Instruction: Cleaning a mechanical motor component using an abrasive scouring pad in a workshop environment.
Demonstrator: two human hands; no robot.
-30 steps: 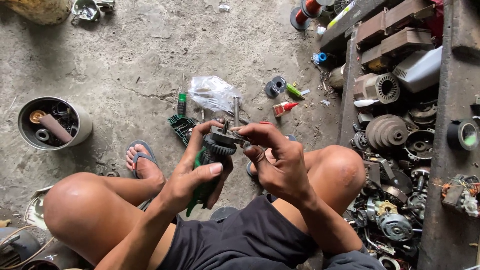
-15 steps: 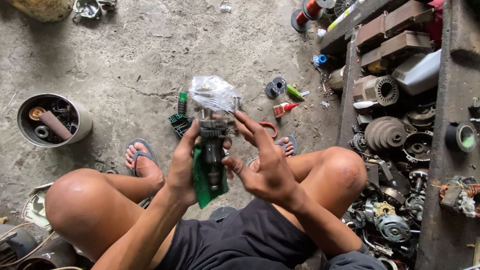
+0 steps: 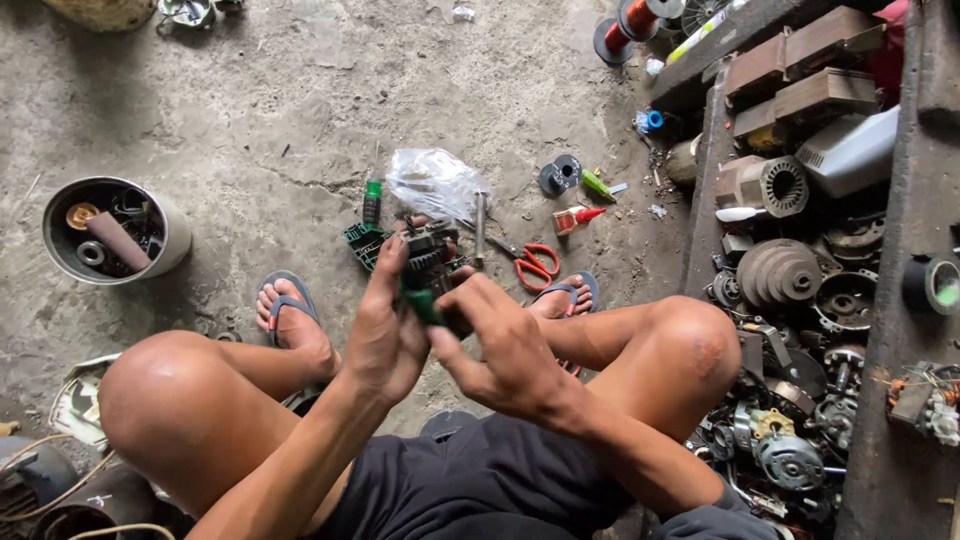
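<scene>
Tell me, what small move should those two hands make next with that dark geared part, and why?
Probably a small turn of the dark geared metal part with the green piece toward the camera. The left hand wraps it from the side and the right hand pinches its lower end, so their fingers hide most of it.

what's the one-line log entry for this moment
left hand grips green motor part | right hand on it | scissors on floor

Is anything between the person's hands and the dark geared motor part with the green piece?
Nothing visible. The left hand and right hand both already grip the dark geared motor part with the green piece, held above the concrete floor between the knees.
</scene>
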